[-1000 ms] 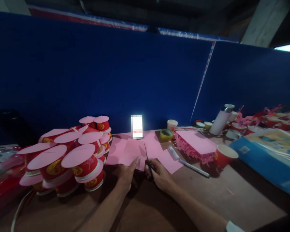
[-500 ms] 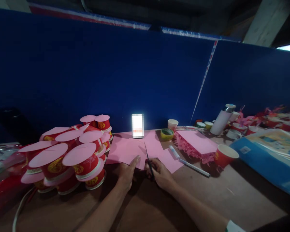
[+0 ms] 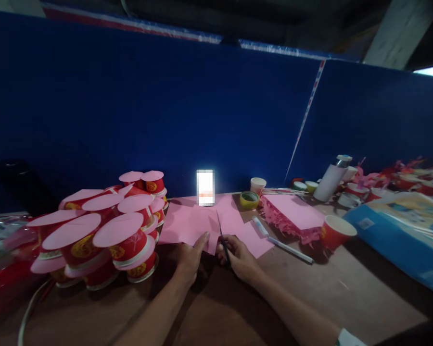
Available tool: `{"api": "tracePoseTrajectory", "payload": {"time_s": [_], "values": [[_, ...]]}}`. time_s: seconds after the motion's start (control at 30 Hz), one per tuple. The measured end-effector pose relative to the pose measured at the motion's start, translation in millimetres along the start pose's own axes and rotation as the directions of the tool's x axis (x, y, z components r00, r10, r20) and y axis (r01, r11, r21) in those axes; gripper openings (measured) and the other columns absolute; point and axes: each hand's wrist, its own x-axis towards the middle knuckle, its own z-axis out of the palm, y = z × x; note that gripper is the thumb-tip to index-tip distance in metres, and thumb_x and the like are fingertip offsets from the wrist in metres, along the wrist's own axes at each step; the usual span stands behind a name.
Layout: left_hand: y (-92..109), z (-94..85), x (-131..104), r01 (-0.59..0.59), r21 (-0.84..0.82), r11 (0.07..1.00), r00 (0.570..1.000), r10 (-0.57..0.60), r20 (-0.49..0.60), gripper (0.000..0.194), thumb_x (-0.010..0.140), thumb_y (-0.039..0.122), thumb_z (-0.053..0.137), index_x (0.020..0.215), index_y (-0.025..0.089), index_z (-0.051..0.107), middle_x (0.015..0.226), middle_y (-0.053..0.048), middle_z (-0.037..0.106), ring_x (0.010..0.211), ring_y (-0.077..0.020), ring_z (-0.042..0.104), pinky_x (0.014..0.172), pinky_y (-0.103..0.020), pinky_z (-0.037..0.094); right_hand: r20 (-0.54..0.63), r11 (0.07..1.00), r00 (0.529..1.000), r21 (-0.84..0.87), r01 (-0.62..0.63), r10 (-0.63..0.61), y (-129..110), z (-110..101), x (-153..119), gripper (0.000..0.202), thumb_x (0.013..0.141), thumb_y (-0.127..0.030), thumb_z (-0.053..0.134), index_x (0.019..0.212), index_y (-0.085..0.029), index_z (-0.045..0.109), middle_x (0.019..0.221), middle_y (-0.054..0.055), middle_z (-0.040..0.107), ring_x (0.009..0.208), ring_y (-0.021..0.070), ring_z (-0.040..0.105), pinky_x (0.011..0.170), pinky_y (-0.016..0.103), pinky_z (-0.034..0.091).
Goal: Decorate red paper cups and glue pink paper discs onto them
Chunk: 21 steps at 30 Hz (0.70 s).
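Pinched between the thumb and fingers of my left hand (image 3: pixel 192 259) is the near edge of a pink sheet of paper (image 3: pixel 187 226). My right hand (image 3: pixel 240 257) is closed on a pair of dark scissors (image 3: pixel 222 242), its blades pointing away from me at the sheet's right side. Whether the blades are parted cannot be made out. More pink paper (image 3: pixel 254 240) lies beneath and to the right. A phone (image 3: pixel 205 187) with a bright, blurred screen stands upright behind the sheet.
Red paper cups with pink discs (image 3: pixel 119 235) are stacked at left. To the right are a tape roll (image 3: pixel 249 200), a marker (image 3: pixel 290 251), a pink paper stack (image 3: pixel 292 211), a red cup (image 3: pixel 337 231) and a blue package (image 3: pixel 397 240). A blue partition (image 3: pixel 166 110) rises behind.
Almost nothing differs. The scissors and the paper edge beside them have shifted very slightly; both hands keep their grip and place.
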Motion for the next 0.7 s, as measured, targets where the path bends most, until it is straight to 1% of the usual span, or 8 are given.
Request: {"api": "tracePoseTrajectory", "payload": {"time_s": [0.13, 0.2, 0.33, 0.47, 0.63, 0.7], "values": [[-0.8, -0.3, -0.3, 0.007, 0.015, 1.000, 1.000, -0.006, -0.019, 0.039, 0.060, 0.039, 0.074, 0.086, 0.010, 0.067, 0.084, -0.008, 0.071, 0.076, -0.0192, 0.064, 0.070, -0.029, 0.048, 0.002, 0.999, 0.999, 0.002, 0.033, -0.033, -1.5, 0.0, -0.1, 0.023, 0.081, -0.035, 0.058, 0.093, -0.016, 0.056, 0.069, -0.002, 0.053, 0.059, 0.0095, 0.050, 0.053, 0.021, 0.043], [-0.6, -0.2, -0.5, -0.002, 0.003, 1.000, 1.000, 0.002, -0.010, 0.038, 0.061, 0.038, 0.074, 0.087, 0.011, 0.066, 0.086, -0.008, 0.070, 0.076, -0.0186, 0.064, 0.071, -0.029, 0.048, 0.001, 0.999, 0.999, 0.004, 0.037, -0.037, -1.7, -0.3, -0.1, 0.023, 0.081, -0.036, 0.058, 0.093, -0.017, 0.056, 0.069, -0.001, 0.053, 0.058, 0.0094, 0.050, 0.052, 0.021, 0.043], [-0.9, -0.3, -0.1, -0.008, -0.033, 0.999, 1.000, 0.008, 0.010, 0.039, 0.061, 0.037, 0.074, 0.089, 0.011, 0.066, 0.090, -0.009, 0.070, 0.078, -0.0184, 0.064, 0.073, -0.029, 0.049, -0.006, 1.000, 1.000, 0.000, -0.001, 0.001, -0.5, -0.8, 0.0, 0.023, 0.081, -0.036, 0.058, 0.094, -0.018, 0.057, 0.067, -0.002, 0.054, 0.054, 0.0093, 0.049, 0.050, 0.021, 0.042], [-3.1, -0.7, 1.0, 0.005, -0.025, 1.000, 1.000, -0.005, -0.004, 0.043, 0.060, 0.038, 0.074, 0.091, 0.009, 0.066, 0.085, -0.010, 0.071, 0.074, -0.0198, 0.065, 0.069, -0.031, 0.050, -0.009, 1.000, 1.000, -0.007, -0.011, 0.011, 1.2, -1.3, 0.3, 0.025, 0.081, -0.037, 0.057, 0.095, -0.017, 0.057, 0.065, -0.002, 0.053, 0.053, 0.0092, 0.049, 0.049, 0.020, 0.040], [-4.6, -1.1, 1.8, -0.016, -0.021, 1.000, 1.000, 0.016, -0.010, 0.042, 0.061, 0.038, 0.074, 0.090, 0.009, 0.067, 0.087, -0.011, 0.070, 0.079, -0.0211, 0.065, 0.073, -0.032, 0.050, 0.001, 1.000, 1.000, -0.008, -0.015, 0.015, 1.6, -1.4, 0.3, 0.023, 0.082, -0.036, 0.056, 0.096, -0.017, 0.056, 0.065, -0.003, 0.052, 0.053, 0.0087, 0.049, 0.048, 0.020, 0.039], [-3.5, -1.0, 1.4, -0.004, -0.016, 1.000, 1.000, 0.004, -0.010, 0.041, 0.060, 0.038, 0.074, 0.087, 0.008, 0.067, 0.085, -0.011, 0.070, 0.078, -0.0211, 0.065, 0.073, -0.032, 0.050, -0.002, 1.000, 1.000, -0.006, -0.015, 0.015, 1.2, -1.1, 0.4, 0.023, 0.082, -0.035, 0.057, 0.096, -0.017, 0.057, 0.065, -0.004, 0.053, 0.052, 0.0083, 0.048, 0.048, 0.020, 0.039]]}}
